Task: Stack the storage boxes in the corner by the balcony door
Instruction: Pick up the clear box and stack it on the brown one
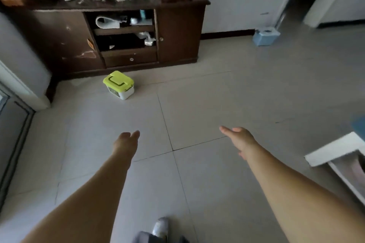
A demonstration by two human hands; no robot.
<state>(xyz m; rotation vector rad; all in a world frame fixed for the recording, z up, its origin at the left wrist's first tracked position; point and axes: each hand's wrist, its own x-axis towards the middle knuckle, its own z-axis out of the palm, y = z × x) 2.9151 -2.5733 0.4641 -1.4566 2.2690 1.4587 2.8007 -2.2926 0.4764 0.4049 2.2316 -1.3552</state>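
- I see the green-lidded storage box (118, 85) on the floor (217, 104) at about 11 o'clock, well ahead of both hands, just before the dark cabinet (177, 31)
- My left hand (126, 141) is released, empty
- My right hand (238, 137) is also spread, holding nothing

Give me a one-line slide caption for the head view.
Empty left hand and right hand reach toward green-lidded box by cabinet.

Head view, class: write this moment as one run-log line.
left hand: open, empty | right hand: open, empty | green-lidded box: on floor by cabinet, untouched | blue box: by far wall
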